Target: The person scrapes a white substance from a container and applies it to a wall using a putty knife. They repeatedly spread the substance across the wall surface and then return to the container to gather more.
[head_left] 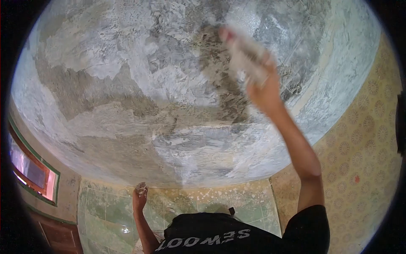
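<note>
Right hand (263, 86) clamped on blurred pale tool (243, 53) against plastered surface (127, 84), mid-span; open room leftward. Left hand (140, 191) near green tiled wall (105, 207) edge; I can't read its fingers.

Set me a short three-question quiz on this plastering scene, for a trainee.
1. True or false: the right hand holds a blurred pale tool up in front of the grey plastered surface.
2. Which hand is raised by the green tiles? A) left hand B) right hand C) neither
3. Fill in: the shirt at the bottom edge is ____.
Key: 1 true; 2 A; 3 black.
</note>
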The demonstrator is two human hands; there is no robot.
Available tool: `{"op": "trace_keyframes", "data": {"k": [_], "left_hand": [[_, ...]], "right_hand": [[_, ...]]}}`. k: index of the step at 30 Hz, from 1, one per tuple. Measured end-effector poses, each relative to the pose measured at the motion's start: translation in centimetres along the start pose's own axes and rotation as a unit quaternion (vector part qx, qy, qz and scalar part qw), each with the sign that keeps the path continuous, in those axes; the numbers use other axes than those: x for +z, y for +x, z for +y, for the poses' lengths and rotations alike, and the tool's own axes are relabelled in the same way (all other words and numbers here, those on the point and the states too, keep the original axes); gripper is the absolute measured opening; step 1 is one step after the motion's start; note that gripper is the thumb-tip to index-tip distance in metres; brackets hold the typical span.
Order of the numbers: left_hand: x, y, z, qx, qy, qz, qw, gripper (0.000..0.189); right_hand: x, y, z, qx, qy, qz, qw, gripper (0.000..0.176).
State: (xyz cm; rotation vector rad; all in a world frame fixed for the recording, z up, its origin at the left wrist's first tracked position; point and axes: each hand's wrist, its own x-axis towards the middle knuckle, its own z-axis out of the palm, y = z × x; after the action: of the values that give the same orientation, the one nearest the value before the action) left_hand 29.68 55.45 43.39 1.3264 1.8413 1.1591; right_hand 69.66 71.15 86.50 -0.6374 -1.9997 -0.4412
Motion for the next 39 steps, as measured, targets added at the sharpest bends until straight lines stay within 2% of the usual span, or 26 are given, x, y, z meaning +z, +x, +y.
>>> {"op": "trace_keyframes", "data": {"k": [1, 3, 4, 6, 7, 9, 11, 12, 13, 15, 16, 18, 19, 21, 23, 24, 26, 28, 29, 31, 33, 35, 37, 39], "left_hand": [[0.0, 0.1, 0.8, -0.02, -0.003, -0.011, 1.0, 0.029], [0.3, 0.3, 1.6, -0.014, -0.013, 0.001, 1.0, 0.028], [0.5, 0.4, 1.8, -0.009, -0.026, 0.013, 1.0, 0.026], [0.8, 0.4, 1.2, 0.013, -0.02, 0.012, 1.0, 0.026], [1.0, 0.5, 0.8, 0.033, -0.016, 0.013, 0.999, 0.025], [1.3, 0.2, -0.1, 0.025, -0.021, -0.003, 0.999, 0.026], [1.4, -0.2, 0.5, 0.004, -0.001, -0.021, 1.0, 0.026], [1.4, -0.4, 0.1, 0.006, 0.0, -0.02, 1.0, 0.026], [1.5, -0.7, -0.6, 0.005, -0.006, -0.023, 1.0, 0.027], [1.5, -1.1, -0.4, 0.004, -0.011, -0.024, 1.0, 0.027], [1.1, -1.6, 0.4, 0.004, 0.004, -0.03, 1.0, 0.027], [0.8, -1.5, 1.3, 0.01, 0.019, -0.031, 0.999, 0.027], [0.8, -1.7, 1.4, 0.004, 0.013, -0.02, 1.0, 0.027], [1.2, -2.1, 1.4, -0.007, 0.004, -0.009, 1.0, 0.027], [1.8, -2.1, 1.0, 0.006, 0.003, -0.012, 1.0, 0.026], [2.2, -2.0, 0.9, 0.001, 0.005, -0.008, 1.0, 0.026], [2.9, -2.3, 0.9, 0.025, 0.022, -0.023, 0.999, 0.027], [3.5, -2.4, 0.6, 0.019, 0.001, -0.023, 1.0, 0.027], [3.7, -2.3, 0.6, 0.022, -0.031, -0.021, 0.999, 0.028], [3.6, -2.3, 1.0, 0.02, -0.026, -0.026, 0.999, 0.028], [3.2, -2.4, 0.9, 0.015, -0.029, -0.023, 0.999, 0.027], [3.0, -2.6, 0.2, 0.018, -0.032, -0.03, 0.999, 0.027], [2.6, -2.7, 0.7, 0.015, -0.01, -0.035, 0.999, 0.028], [2.0, -3.0, 0.2, 0.005, 0.018, -0.027, 0.999, 0.028]], "right_hand": [[-1.7, 2.8, -0.2, 0.04, 0.124, 0.04, 0.991, 0.057], [-4.6, 6.4, 3.4, -0.022, -0.109, 0.115, 0.987, 0.056], [-4.8, 6.9, 4.1, -0.02, -0.111, 0.116, 0.987, 0.056], [-5.3, 7.4, 4.7, -0.091, -0.156, 0.12, 0.976, 0.06], [-3.9, 6.2, 5.2, -0.069, -0.249, 0.124, 0.958, 0.053], [-0.8, 2.2, 4.0, 0.037, -0.252, 0.074, 0.964, 0.062], [2.6, -3.3, 2.9, 0.029, -0.318, -0.044, 0.947, 0.065], [5.6, -6.4, 4.4, -0.027, -0.172, -0.032, 0.984, 0.067], [6.3, -9.3, 1.7, -0.055, -0.192, -0.062, 0.978, 0.07], [10.8, -16.7, 1.2, -0.096, -0.158, -0.136, 0.973, 0.072], [10.6, -18.2, 0.0, -0.097, -0.157, -0.134, 0.974, 0.072], [10.3, -19.3, -1.2, -0.061, -0.13, -0.252, 0.957, 0.074], [9.3, -17.3, -1.2, -0.064, -0.131, -0.25, 0.957, 0.074], [6.6, -11.5, -0.3, -0.035, -0.054, -0.153, 0.986, 0.074], [2.0, -3.3, 0.2, -0.044, -0.101, -0.039, 0.993, 0.072], [0.1, 0.6, 0.9, -0.081, -0.16, 0.032, 0.983, 0.066], [-3.1, 6.5, 0.8, -0.047, -0.141, 0.104, 0.983, 0.062], [-5.4, 10.8, 0.1, -0.088, -0.165, 0.074, 0.979, 0.042], [-4.8, 10.4, 0.0, -0.08, -0.169, 0.074, 0.98, 0.042], [-2.7, 9.3, -0.2, 0.166, -0.159, -0.001, 0.973, 0.068], [2.2, 5.1, 2.1, 0.008, -0.291, 0.05, 0.955, 0.069], [5.5, -0.9, 0.7, -0.102, -0.288, 0.014, 0.952, 0.068], [10.1, -9.2, 0.0, -0.093, -0.212, -0.148, 0.961, 0.061], [11.3, -12.7, -3.8, -0.127, -0.163, -0.182, 0.961, 0.062]]}}
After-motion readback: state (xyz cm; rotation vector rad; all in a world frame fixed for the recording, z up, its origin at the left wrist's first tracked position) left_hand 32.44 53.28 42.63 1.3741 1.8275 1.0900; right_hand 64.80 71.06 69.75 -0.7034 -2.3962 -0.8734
